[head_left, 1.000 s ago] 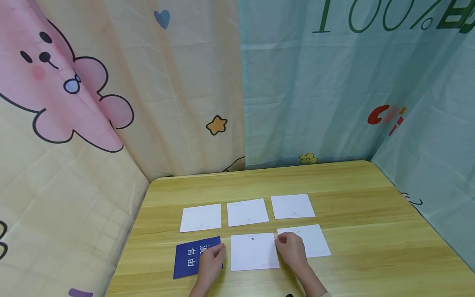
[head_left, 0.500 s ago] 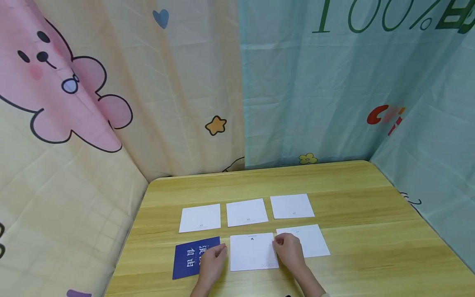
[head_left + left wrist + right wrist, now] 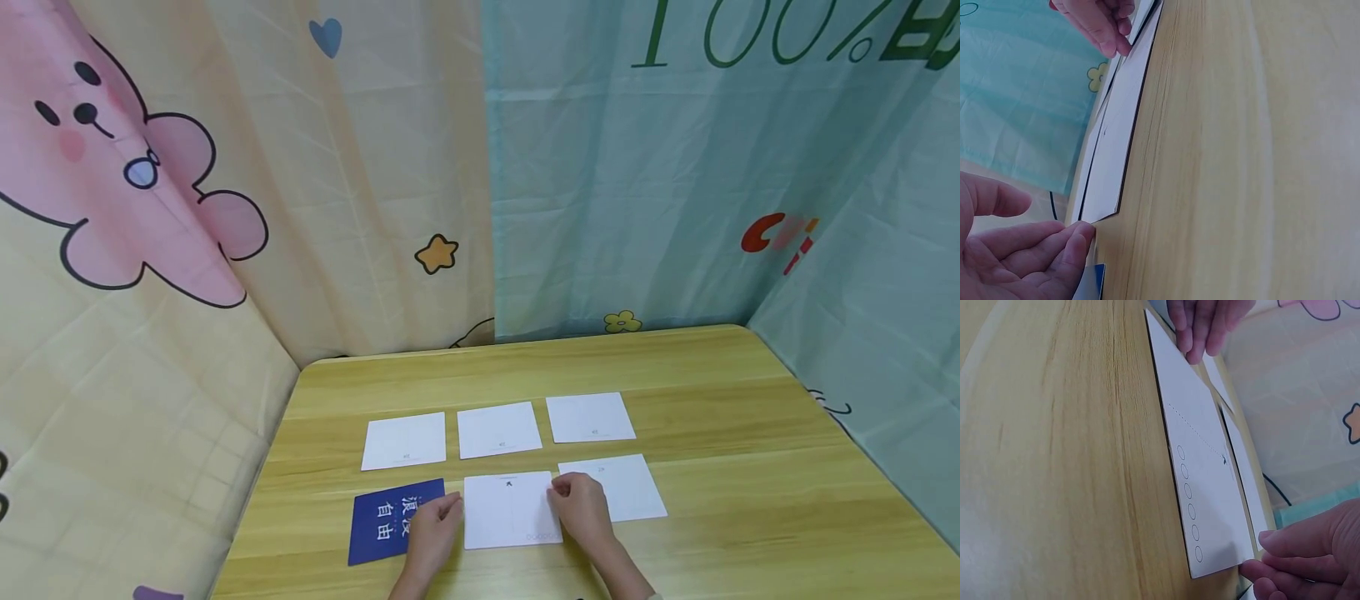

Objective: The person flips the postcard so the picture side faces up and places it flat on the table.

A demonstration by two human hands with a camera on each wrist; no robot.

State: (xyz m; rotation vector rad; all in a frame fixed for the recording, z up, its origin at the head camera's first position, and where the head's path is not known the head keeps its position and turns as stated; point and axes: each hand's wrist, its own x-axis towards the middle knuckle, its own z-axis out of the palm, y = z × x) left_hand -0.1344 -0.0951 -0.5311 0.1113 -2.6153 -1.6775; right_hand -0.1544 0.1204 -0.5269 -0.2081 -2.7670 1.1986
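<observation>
the middle white card [image 3: 513,510] is laid flat in the near row, flanked at its left edge by the left hand [image 3: 433,529] and at its right edge by the right hand [image 3: 583,507]. on both, the fingers are loosely bent, the thumb held apart. a broad stretch of table [image 3: 765,467] is left toward the right. the blue card [image 3: 378,521] is partly covered; both forearms are cut off. whether the left fingertips touch cannot be told.
</observation>
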